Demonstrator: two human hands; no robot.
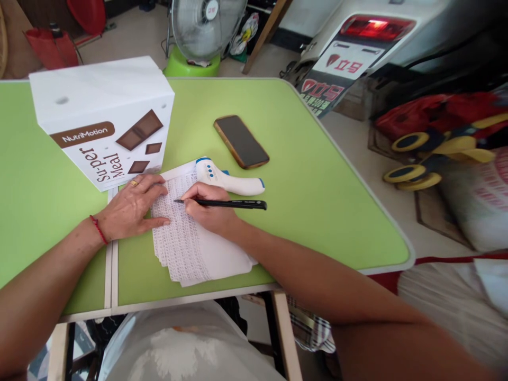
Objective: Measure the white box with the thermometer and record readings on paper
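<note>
My right hand (210,209) grips a black pen (242,203), its tip over a stack of paper sheets (180,254) covered in rows of handwriting. The right part of the top sheet is blank. My left hand (135,206) lies with fingers spread, thumb and fingertips on the left edge of the sheets. A white infrared thermometer (226,180) with blue trim lies across the top of the paper, just beyond my right hand. Left of the paper stands a white box (107,116) with chocolate pictures, close to my left fingers.
A phone (242,142) lies face up beyond the thermometer on the green table (317,211). Behind the table, a fan (208,26) stands on a green stool (192,66). A scooter's rear (357,47) and yellow-wheeled gear (420,159) are off to the right.
</note>
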